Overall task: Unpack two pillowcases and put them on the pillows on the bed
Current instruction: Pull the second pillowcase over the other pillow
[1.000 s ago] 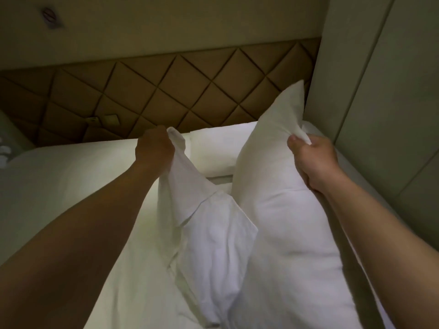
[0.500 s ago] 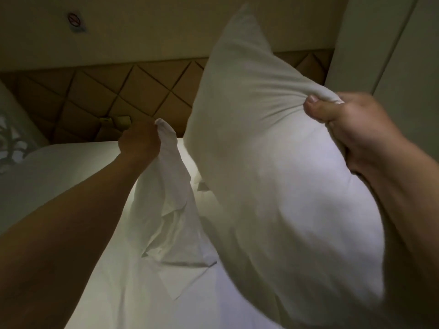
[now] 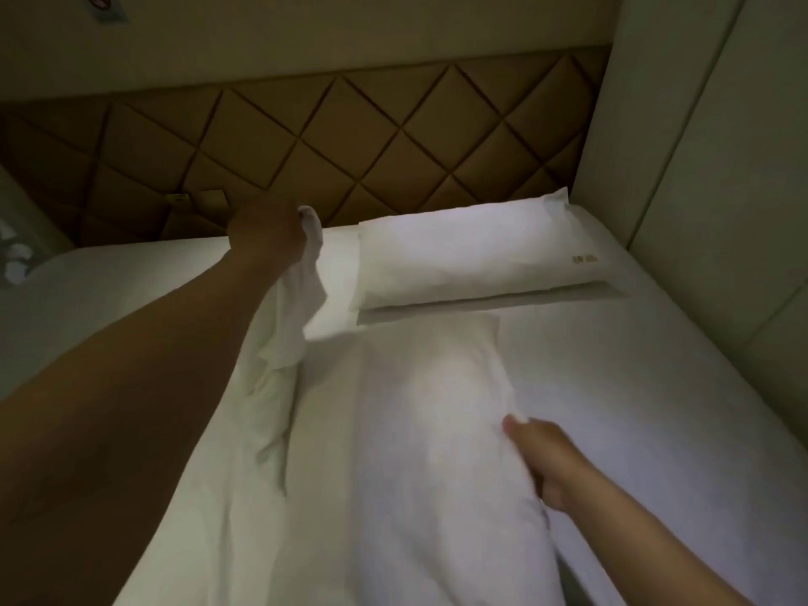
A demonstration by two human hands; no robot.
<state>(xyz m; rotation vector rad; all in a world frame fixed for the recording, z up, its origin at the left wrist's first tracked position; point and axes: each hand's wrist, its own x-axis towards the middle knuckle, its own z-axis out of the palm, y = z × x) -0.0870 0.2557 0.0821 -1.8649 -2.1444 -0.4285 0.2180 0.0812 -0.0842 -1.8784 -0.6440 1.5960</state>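
Observation:
My left hand [image 3: 266,231] is raised near the headboard and grips the top of a white pillowcase [image 3: 286,325], which hangs down limp to the bed. My right hand [image 3: 540,459] grips the right edge of a bare white pillow [image 3: 433,430] that lies lengthwise on the bed in front of me. A second pillow [image 3: 472,264], in a white case with a small gold mark, lies flat across the head of the bed at the right.
The white bed sheet [image 3: 656,387] spreads out to the right. A brown quilted headboard [image 3: 350,146] runs behind the bed. A pale wall panel [image 3: 699,168] stands close on the right. Something white and blurred sits at the far left edge [image 3: 15,260].
The pillow, held up high in my right hand half a second ago, has come down flat on the bed. My left hand still holds the pillowcase up.

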